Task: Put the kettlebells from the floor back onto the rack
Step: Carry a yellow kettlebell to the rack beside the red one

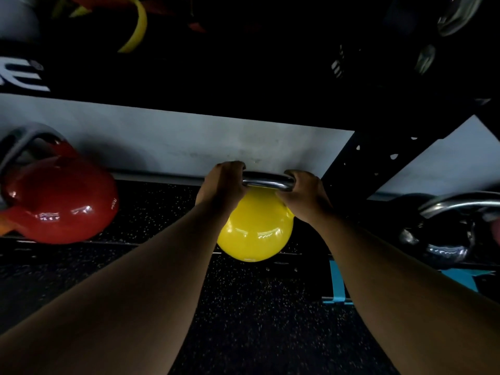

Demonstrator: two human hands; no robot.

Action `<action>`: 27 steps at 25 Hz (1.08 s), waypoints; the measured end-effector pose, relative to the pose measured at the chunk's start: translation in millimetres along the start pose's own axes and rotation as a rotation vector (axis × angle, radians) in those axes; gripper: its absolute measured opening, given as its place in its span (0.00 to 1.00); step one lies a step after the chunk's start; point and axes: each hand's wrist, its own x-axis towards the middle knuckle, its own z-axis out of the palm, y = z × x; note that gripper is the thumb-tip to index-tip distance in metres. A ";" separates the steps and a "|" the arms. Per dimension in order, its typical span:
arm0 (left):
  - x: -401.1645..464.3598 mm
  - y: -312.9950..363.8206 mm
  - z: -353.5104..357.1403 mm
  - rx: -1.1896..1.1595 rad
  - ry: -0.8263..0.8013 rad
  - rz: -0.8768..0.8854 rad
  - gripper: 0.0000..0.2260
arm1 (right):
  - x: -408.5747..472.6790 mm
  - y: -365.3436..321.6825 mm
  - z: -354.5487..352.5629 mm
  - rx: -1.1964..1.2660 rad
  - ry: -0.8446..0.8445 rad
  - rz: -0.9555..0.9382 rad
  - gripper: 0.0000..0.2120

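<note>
A yellow kettlebell (255, 231) with a steel handle hangs in the middle of the view. My left hand (223, 182) grips the left end of the handle and my right hand (305, 194) grips the right end. Its underside is level with the front edge of the low rack shelf (162, 243); I cannot tell whether it rests there. A red kettlebell (59, 201) with a grey handle sits on that shelf at the left. At the right stands a black kettlebell (443, 239) with a chrome handle.
A black perforated rack upright (378, 161) slants up just right of my hands. A dark upper shelf (216, 77) spans overhead with yellow bands on it. Behind is a pale wall (176, 142). Speckled black rubber floor (257, 320) lies below, with a blue bracket (336, 282) at the right.
</note>
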 end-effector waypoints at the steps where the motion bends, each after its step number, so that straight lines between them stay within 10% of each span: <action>1: -0.8 1.0 -0.2 0.000 0.014 -0.011 0.14 | 0.3 0.1 -0.4 -0.001 -0.006 -0.010 0.19; 11: -5.5 9.4 -5.0 0.027 -0.003 -0.090 0.09 | 9.5 10.2 -0.4 -0.035 -0.110 -0.083 0.22; 16: -17.4 14.0 -35.9 -0.046 -0.176 -0.091 0.29 | 9.9 1.5 -14.8 -0.114 -0.223 -0.122 0.27; 19: -47.7 -2.9 -60.5 -0.020 -0.119 -0.166 0.32 | 9.9 -29.0 -32.3 -0.251 -0.249 -0.343 0.35; 27: -264.6 -118.6 -142.2 0.134 -0.123 -0.652 0.17 | -88.3 -204.9 83.2 -0.361 -0.527 -0.944 0.13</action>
